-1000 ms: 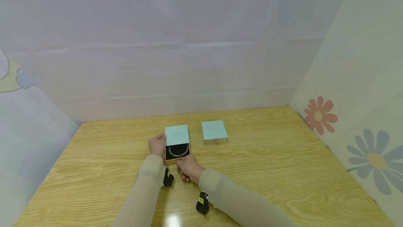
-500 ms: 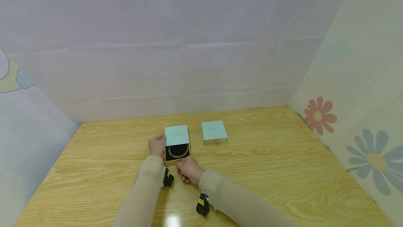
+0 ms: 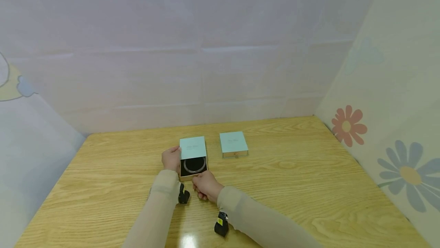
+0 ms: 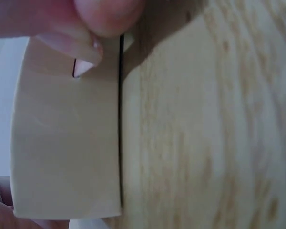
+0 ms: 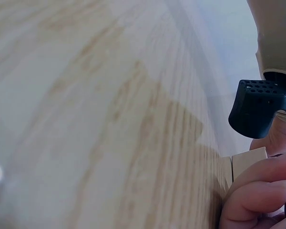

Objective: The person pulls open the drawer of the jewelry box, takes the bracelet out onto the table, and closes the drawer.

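A pale blue drawer-style gift box (image 3: 193,147) lies on the table, its drawer (image 3: 193,176) partly pulled out toward me. Inside on black lining rests a ring-shaped bangle (image 3: 194,165), its far edge close to the sleeve. My left hand (image 3: 171,159) grips the sleeve's left side. At the drawer front, my right hand (image 3: 207,185) pinches a small pull tab (image 4: 82,68), seen up close in the left wrist view against the cream drawer front (image 4: 66,143). The right wrist view shows its curled fingers (image 5: 252,202) beside the drawer's corner.
A second pale blue box (image 3: 233,144), closed, sits to the right with its tab facing me. Both stand on a wooden table (image 3: 292,187). A pale wall covering (image 3: 206,68) rises behind, and a flower-printed one (image 3: 395,125) stands at right. Black cameras (image 3: 221,224) hang from the wrists.
The drawer has slid very slightly toward me, baring a little more of the bangle. Both hands keep their holds, and the second box stays put.
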The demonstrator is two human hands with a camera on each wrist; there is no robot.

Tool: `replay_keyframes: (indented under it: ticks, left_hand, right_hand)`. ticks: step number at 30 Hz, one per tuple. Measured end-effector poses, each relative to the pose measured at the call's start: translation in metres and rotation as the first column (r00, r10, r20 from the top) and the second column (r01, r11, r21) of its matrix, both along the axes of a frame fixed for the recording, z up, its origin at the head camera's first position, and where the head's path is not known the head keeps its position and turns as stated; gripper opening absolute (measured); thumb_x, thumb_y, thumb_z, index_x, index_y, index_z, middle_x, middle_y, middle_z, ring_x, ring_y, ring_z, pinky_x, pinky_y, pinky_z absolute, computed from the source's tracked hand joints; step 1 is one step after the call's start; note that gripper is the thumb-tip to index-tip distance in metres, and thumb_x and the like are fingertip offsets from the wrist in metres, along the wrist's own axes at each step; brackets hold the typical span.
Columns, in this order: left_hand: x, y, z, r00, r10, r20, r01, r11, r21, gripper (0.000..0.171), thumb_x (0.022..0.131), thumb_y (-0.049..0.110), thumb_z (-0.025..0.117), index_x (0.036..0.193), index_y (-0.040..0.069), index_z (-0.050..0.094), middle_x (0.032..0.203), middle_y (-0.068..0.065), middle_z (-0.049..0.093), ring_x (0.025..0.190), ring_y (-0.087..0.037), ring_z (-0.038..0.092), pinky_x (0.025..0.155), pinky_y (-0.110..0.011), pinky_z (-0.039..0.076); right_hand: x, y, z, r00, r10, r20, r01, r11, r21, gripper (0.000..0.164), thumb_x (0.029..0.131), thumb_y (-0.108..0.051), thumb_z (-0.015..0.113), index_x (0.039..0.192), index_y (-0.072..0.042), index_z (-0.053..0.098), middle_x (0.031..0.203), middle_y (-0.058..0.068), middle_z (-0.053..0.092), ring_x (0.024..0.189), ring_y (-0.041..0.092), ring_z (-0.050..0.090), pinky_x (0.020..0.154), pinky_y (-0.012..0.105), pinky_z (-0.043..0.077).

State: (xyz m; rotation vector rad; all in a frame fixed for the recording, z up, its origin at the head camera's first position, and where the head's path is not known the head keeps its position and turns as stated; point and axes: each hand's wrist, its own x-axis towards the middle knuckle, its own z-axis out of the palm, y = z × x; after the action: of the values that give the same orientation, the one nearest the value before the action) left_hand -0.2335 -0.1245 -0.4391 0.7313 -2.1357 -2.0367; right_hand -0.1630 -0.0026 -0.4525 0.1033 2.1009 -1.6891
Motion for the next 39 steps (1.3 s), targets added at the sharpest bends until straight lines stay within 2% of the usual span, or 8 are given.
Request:
replay_keyframes:
  ticks: [15, 22, 36, 39]
  left_hand:
    - [-0.0012, 0.0, -0.0005, 1.0, -0.004, 0.004, 0.004, 1.0, 0.003, 0.034, 0.099, 0.003, 0.049, 0.13, -0.009, 0.056, 0.14, -0.028, 0.047, 0.133, -0.035, 0.04, 0.106, -0.043, 0.039]
    - [-0.0009, 0.001, 0.0014, 1.0, 0.011, -0.009, -0.011, 1.0, 0.007, 0.034, 0.098, 0.002, 0.05, 0.129, -0.01, 0.057, 0.139, -0.029, 0.047, 0.135, -0.037, 0.037, 0.11, -0.043, 0.035]
    - [0.0019, 0.0013, 0.0017, 1.0, 0.001, 0.008, -0.001, 1.0, 0.01, 0.034, 0.099, 0.004, 0.048, 0.13, -0.009, 0.056, 0.14, -0.027, 0.047, 0.135, -0.035, 0.037, 0.109, -0.043, 0.037]
    - [0.0023, 0.0019, 0.0019, 1.0, 0.0, 0.01, 0.0, 1.0, 0.001, 0.034, 0.099, 0.004, 0.049, 0.13, -0.008, 0.056, 0.14, -0.027, 0.047, 0.129, -0.034, 0.043, 0.1, -0.038, 0.043]
  right_hand:
    - [0.0015, 0.0007, 0.0008, 1.0, -0.002, -0.005, 0.002, 1.0, 0.013, 0.042, 0.095, -0.003, 0.045, 0.054, -0.011, 0.048, 0.044, -0.004, 0.037, 0.035, 0.007, 0.033, 0.032, 0.018, 0.024]
    - [0.003, 0.0016, 0.0032, 1.0, 0.0, 0.001, 0.0, 1.0, 0.015, 0.041, 0.095, -0.003, 0.045, 0.055, -0.009, 0.05, 0.043, -0.004, 0.036, 0.034, 0.007, 0.034, 0.032, 0.018, 0.024]
    - [0.0061, 0.0019, 0.0025, 1.0, -0.002, 0.006, 0.002, 1.0, -0.005, 0.04, 0.096, -0.003, 0.045, 0.056, -0.009, 0.05, 0.042, -0.004, 0.036, 0.034, 0.007, 0.034, 0.032, 0.018, 0.024]
    - [0.0065, 0.0025, 0.0024, 1.0, -0.005, 0.008, 0.005, 1.0, -0.012, 0.04, 0.096, -0.003, 0.045, 0.057, -0.008, 0.051, 0.042, -0.004, 0.036, 0.033, 0.007, 0.034, 0.032, 0.018, 0.024]
